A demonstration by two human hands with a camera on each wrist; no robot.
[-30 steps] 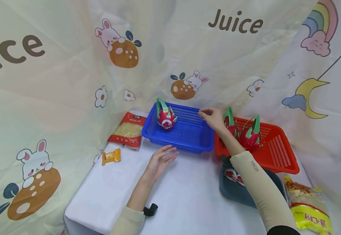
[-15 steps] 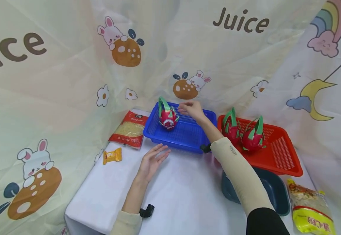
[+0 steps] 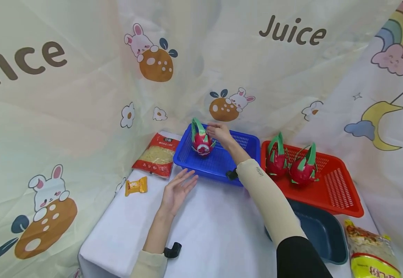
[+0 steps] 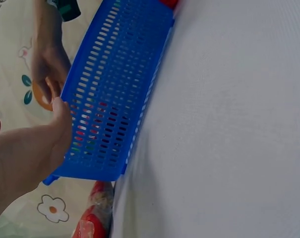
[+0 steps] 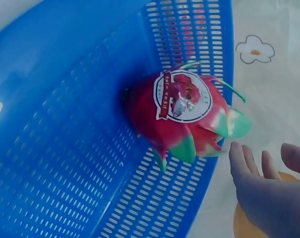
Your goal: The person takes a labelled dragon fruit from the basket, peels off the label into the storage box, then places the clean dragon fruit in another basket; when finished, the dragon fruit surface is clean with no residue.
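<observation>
One dragon fruit point(image 3: 202, 146) stands in the left part of the blue basket point(image 3: 219, 164), with its green leaves upward and its label toward the person. The right hand point(image 3: 220, 134) is just beside this fruit, over the basket; in the right wrist view its fingers are extended, near the leaf tips and not closed around them. The left hand point(image 3: 175, 194) is before the near side of the same basket, its fingers loose and holding nothing; I cannot tell whether its thumb touches the rim. Both hands are well apart from each other.

Two more dragon fruits point(image 3: 303, 172) lie in the red basket point(image 3: 340, 191), which is on the right of the counter point(image 3: 208, 231).

In my judgement, the step in hand is handling the fruit in the blue basket, either reaching or letting go. If reaching, the next move calls for the right fingers to close gently around the fruit; if letting go, for lifting them away without catching the leaves.
</observation>
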